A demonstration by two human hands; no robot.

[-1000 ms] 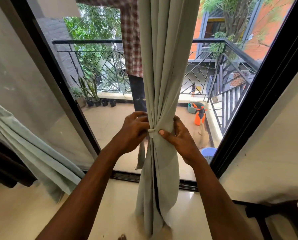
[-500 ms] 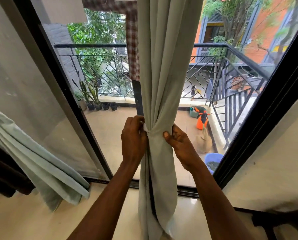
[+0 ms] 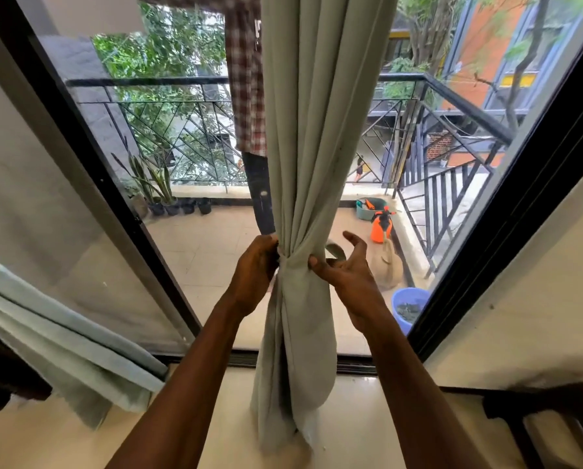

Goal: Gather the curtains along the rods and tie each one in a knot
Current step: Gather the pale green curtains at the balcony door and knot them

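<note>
The pale grey-green fabric curtain (image 3: pixel 312 157) hangs gathered into one column before the glass door, cinched at mid-height, its tail ballooning down to the floor. The left hand (image 3: pixel 254 270) pinches the cinch with closed fingers; the right hand (image 3: pixel 346 270) presses a thumb there, fingers spread apart. The knot looks nearly finished. A second pale curtain (image 3: pixel 63 336) at the left edge droops sideways; whether it is knotted cannot be told.

The curtain (image 3: pixel 317 130) top and rod lie beyond the upper edge. The left hand (image 3: pixel 254 269) fingertips are hidden behind the fabric. A second curtain (image 3: pixel 46 333) is cut off at left.
</note>
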